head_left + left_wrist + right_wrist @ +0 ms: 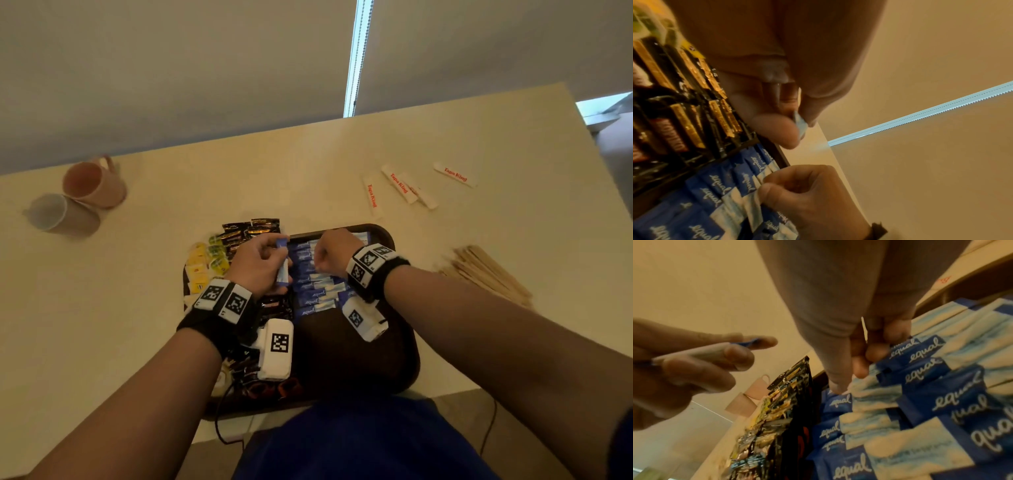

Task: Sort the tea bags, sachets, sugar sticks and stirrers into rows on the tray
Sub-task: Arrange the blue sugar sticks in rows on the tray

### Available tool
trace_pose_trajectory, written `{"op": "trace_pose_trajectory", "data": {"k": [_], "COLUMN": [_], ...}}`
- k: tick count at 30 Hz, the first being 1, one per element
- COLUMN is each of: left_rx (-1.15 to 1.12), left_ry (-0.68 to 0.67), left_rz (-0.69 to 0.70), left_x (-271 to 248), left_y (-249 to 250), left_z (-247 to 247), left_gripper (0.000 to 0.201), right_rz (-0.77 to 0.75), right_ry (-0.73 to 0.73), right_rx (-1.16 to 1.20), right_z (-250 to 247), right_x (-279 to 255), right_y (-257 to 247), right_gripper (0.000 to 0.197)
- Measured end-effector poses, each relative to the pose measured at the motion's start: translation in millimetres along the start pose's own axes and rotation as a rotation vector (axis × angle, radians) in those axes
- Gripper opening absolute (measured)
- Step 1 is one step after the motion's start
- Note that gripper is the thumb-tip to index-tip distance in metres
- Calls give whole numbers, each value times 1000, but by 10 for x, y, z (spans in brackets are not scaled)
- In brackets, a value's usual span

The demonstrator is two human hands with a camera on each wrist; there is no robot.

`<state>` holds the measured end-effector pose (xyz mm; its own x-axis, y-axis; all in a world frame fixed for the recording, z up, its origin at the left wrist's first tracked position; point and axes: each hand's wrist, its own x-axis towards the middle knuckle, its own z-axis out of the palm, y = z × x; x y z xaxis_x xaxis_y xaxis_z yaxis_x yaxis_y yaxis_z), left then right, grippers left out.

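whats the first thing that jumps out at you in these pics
The two hands over the dark tray: the left hand holds a blue-and-white sachet, and the right hand fingers the row of blue Equal sachets. Next, the wooden stirrers lying off the tray to the right.

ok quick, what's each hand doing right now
Left hand: pinching one blue sachet, lifted above the tray.
Right hand: fingers curled, fingertips on the row of blue sachets.

pink mug [97, 185] | grey mug [60, 214], touching | window blinds [171, 68]
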<state>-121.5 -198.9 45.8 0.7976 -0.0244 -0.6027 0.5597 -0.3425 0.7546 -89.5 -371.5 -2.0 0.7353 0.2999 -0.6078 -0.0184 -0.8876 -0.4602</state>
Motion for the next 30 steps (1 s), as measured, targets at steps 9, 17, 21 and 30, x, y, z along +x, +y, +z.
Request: {"op": "trace_pose_trajectory", "data": {"k": [9, 17, 21, 30], "left_rx": [323, 397, 379, -325], "left_ry": [-206, -254, -217, -40], "left_rz": [148, 190, 185, -12], "left_x": [-55, -109, -118, -116], "left_y": [-51, 16, 2, 54], "left_z": [-16, 8, -27, 75], "left_gripper": [38, 7, 13, 10], "right_rz": [-152, -80, -19, -154], "right_ry": [98, 122, 206, 199], "right_rx": [528, 802, 907, 804], "right_z": [-175, -91, -44, -11], "right_x": [-461, -609, -614, -656], "right_y": [-78, -38, 33, -12], "right_gripper": [30, 11, 20, 24]}}
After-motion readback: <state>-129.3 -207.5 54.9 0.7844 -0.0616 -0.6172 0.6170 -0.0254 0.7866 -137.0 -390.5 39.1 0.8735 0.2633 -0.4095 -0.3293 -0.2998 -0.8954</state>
